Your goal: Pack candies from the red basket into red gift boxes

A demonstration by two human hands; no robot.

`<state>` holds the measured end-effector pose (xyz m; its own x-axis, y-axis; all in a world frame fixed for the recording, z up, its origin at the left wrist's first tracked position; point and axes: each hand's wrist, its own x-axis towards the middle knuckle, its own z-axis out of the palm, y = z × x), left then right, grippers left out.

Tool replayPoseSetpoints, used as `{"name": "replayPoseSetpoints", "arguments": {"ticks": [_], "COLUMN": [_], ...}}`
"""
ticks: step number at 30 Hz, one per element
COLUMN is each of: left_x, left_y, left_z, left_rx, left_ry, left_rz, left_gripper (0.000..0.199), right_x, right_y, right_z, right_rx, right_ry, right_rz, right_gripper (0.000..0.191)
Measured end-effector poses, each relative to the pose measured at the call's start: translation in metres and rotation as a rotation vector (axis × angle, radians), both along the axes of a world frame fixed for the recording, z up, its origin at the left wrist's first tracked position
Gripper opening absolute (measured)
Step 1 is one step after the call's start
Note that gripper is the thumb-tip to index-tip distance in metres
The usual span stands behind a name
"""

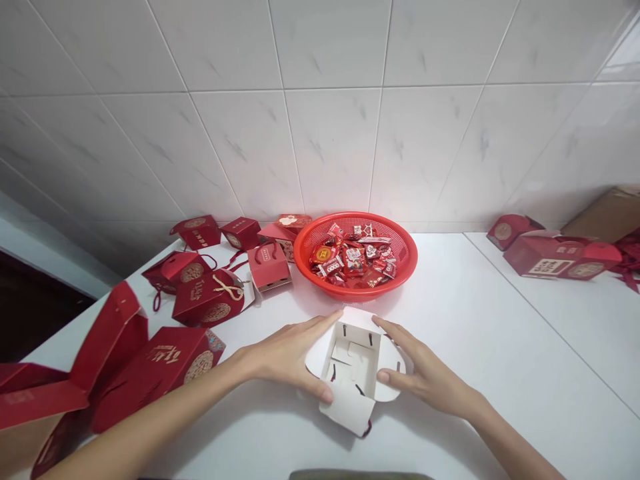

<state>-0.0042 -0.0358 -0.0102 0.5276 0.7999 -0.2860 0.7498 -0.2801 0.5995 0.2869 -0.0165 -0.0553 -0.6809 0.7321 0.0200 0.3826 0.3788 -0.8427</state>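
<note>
A small paper gift box (353, 360) stands on the white table, its top flaps spread and its bare white inside facing up. Short dark cords poke through slots in its walls. My left hand (295, 353) grips the box's left side, thumb on the near left flap and fingers along the far edge. On the right, my right hand (420, 370) holds the other side, with the thumb over the right flap and the fingertips at the far right corner. Just beyond the box sits a red plastic basket (304, 267) of wrapped candies (355, 259).
Several red gift boxes (210, 297) with cords crowd the table's left side, larger open ones (155, 363) nearest me. More red boxes (555, 255) and a brown cardboard box (603, 215) lie at the right. A tiled wall (333, 153) rises behind the table (500, 340).
</note>
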Motion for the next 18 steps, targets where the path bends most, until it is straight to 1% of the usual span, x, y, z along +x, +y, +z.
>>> {"name": "replayPoseSetpoints", "arguments": {"ticks": [4, 7, 9, 11, 12, 14, 16, 18], "left_x": [0.010, 0.015, 0.017, 0.020, 0.021, 0.021, 0.020, 0.016], "left_y": [0.011, 0.021, 0.026, 0.029, 0.029, 0.028, 0.026, 0.027], "left_z": [-0.007, -0.012, -0.013, -0.011, -0.008, 0.002, 0.018, 0.040], "left_rx": [0.070, 0.174, 0.249, 0.317, 0.339, 0.340, 0.277, 0.225], "left_ry": [0.059, 0.112, 0.157, 0.208, 0.235, 0.288, 0.325, 0.311], "left_rz": [0.051, 0.056, 0.044, 0.043, 0.041, 0.029, -0.002, -0.016], "left_gripper": [0.119, 0.111, 0.105, 0.098, 0.095, 0.096, 0.099, 0.091], "right_x": [0.011, 0.017, 0.021, 0.025, 0.027, 0.030, 0.030, 0.026], "right_y": [0.019, 0.031, 0.036, 0.042, 0.045, 0.056, 0.071, 0.091], "right_z": [0.000, 0.005, 0.015, 0.030, 0.039, 0.057, 0.073, 0.084], "right_rx": [0.022, 0.062, 0.110, 0.162, 0.186, 0.230, 0.263, 0.285], "right_ry": [-0.029, -0.069, -0.106, -0.124, -0.118, -0.071, -0.001, 0.073], "right_rz": [-0.019, -0.052, -0.067, -0.076, -0.081, -0.099, -0.135, -0.183], "right_gripper": [0.075, 0.073, 0.069, 0.061, 0.056, 0.045, 0.039, 0.037]}}
